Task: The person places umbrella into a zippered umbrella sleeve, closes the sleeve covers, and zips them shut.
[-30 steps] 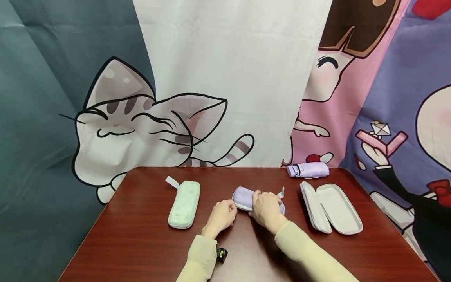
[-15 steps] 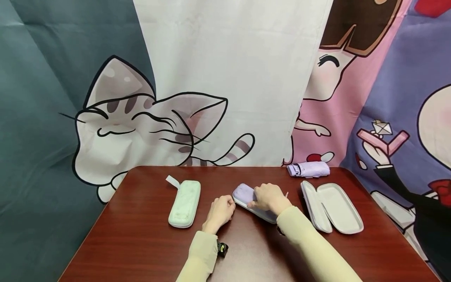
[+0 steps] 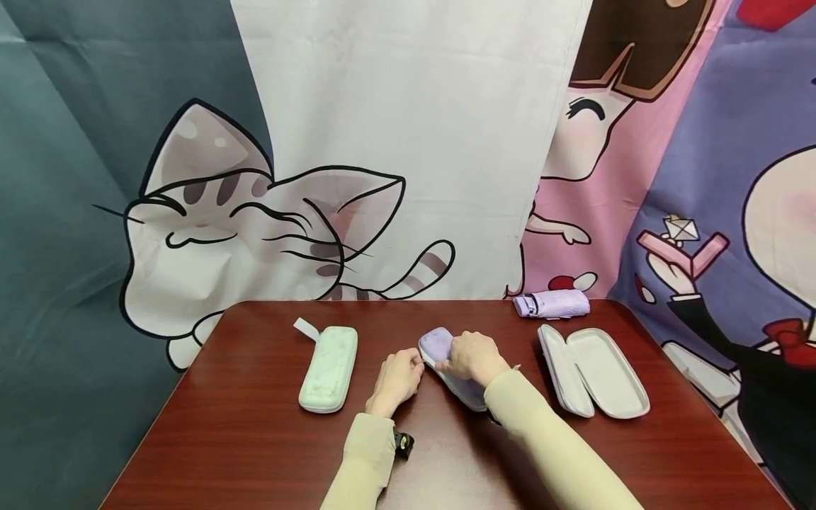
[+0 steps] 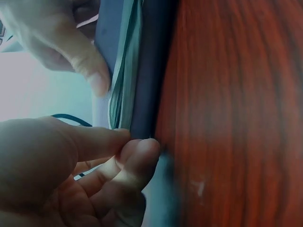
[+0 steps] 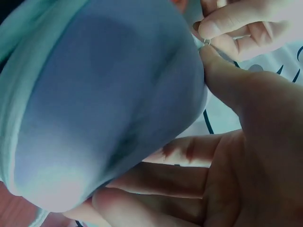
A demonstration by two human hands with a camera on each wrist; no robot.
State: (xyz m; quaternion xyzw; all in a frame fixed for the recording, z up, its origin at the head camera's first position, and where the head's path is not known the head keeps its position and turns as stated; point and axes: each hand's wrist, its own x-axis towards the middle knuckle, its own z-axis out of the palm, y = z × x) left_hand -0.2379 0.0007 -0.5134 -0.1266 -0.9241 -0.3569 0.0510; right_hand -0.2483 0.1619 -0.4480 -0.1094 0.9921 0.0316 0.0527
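Purple case (image 3: 436, 343) lies angled mid-table (image 3: 255, 453), in from the far edge; right hand (image 3: 474, 356) grips it, left hand (image 3: 397, 379) pinches the zipper pull (image 5: 207, 42). I see mint case (image 3: 329, 370) towards far-left corner, opened pale case (image 3: 608, 372) near right edge.

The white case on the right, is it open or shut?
Open. In the head view, the white case has its two halves spread apart.

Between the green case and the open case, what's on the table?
The head view shows the left hand, then the purple case with the right hand gripping it.
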